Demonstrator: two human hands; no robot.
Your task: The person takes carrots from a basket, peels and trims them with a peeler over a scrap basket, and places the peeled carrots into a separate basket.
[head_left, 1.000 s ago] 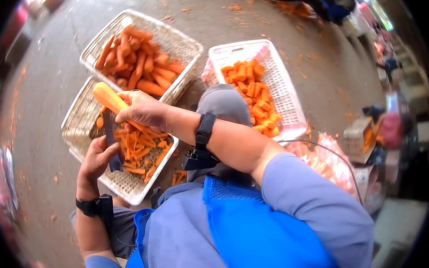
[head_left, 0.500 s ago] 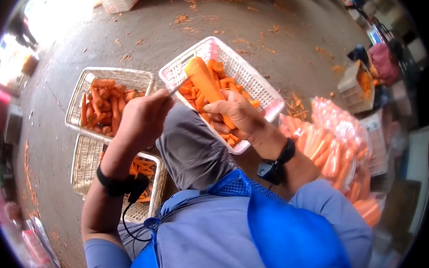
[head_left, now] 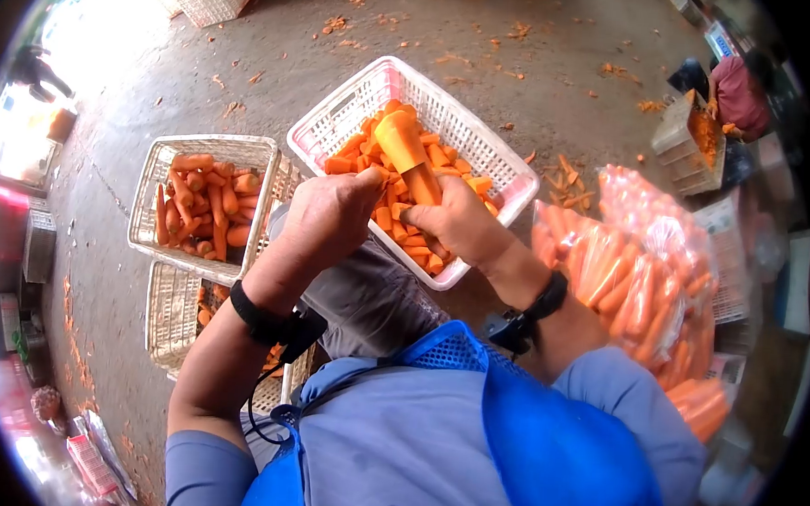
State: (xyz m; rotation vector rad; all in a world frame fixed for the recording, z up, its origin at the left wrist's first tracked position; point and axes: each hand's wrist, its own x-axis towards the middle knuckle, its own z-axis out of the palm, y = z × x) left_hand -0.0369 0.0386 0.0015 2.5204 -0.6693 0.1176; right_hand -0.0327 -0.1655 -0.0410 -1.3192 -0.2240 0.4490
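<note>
My right hand (head_left: 463, 221) is closed around the lower part of a thick carrot (head_left: 400, 143), which points up and away over a white plastic basket (head_left: 491, 138). The carrot's far end is pale and smooth; nearer my fingers it is narrower and darker. My left hand (head_left: 329, 213) is a closed fist beside the carrot, at the basket's near left edge. A thin knife blade showed from this fist a moment ago; now it is mostly hidden. Cut carrot pieces (head_left: 415, 240) lie in the basket below both hands.
Left of my knee, a basket (head_left: 139, 201) holds whole carrots (head_left: 206, 206). Another basket (head_left: 162, 317) stands nearer me with orange pieces. Bagged carrots (head_left: 630, 285) are piled at right. Beyond them, a person (head_left: 741, 97) sits by a crate (head_left: 675, 158). Carrot scraps (head_left: 567, 179) litter the floor.
The carrot has dropped lower and tilted over the basket, and its narrower, darker section now shows. My left fist has moved right, closer to the carrot. The view has shifted slightly.
</note>
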